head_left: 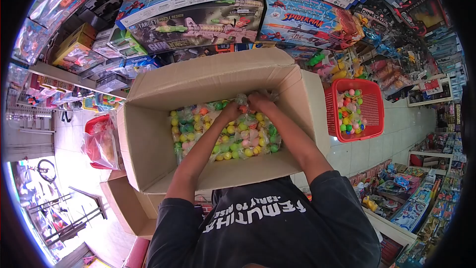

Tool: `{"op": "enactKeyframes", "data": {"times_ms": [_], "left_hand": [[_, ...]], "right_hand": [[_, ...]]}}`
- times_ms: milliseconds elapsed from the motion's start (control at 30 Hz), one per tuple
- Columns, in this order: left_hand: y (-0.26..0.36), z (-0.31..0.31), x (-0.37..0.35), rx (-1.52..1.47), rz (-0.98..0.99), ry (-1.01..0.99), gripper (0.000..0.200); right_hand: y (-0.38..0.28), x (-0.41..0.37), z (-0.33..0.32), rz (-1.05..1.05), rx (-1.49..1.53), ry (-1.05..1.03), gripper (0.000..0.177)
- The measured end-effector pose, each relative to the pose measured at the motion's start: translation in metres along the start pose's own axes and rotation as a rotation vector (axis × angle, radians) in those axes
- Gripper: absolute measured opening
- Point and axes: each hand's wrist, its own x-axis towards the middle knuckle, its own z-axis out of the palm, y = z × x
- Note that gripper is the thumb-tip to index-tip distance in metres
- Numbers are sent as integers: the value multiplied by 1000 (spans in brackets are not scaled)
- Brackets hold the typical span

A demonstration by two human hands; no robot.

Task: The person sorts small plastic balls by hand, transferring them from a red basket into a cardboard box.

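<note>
A large open cardboard box [148,134] stands in front of me. Clear plastic bags of small coloured balls [233,141] cover its bottom, in yellow, green, orange and pink. Both my hands reach down to the far side of the box. My left hand [231,111] has its fingers closed on a plastic bag of balls [243,108] with an orange ball showing. Just to its right, my right hand [259,101] is bent over the same spot, its fingers curled on the clear plastic. The fingertips of both hands are partly hidden.
A red plastic basket [329,111] of loose coloured balls stands right of the box. Another red basket [91,128] with plastic bags is at the left. Below that lies a smaller open carton [121,201]. Boxed toys [307,20] are stacked behind the box.
</note>
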Motion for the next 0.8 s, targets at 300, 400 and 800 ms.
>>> {"op": "enactKeyframes", "data": {"times_ms": [300,400,800], "left_hand": [[14,-4,-13,105,-133,-57,26],[10,3,-13,95,-119,-65,28],[23,-6,-21,83,-21,-71,43]], "right_hand": [[-4,3,28,-7,-69,120,23],[-2,4,27,24,-63,100,24],[8,-1,2,-28,112,-97,23]]}}
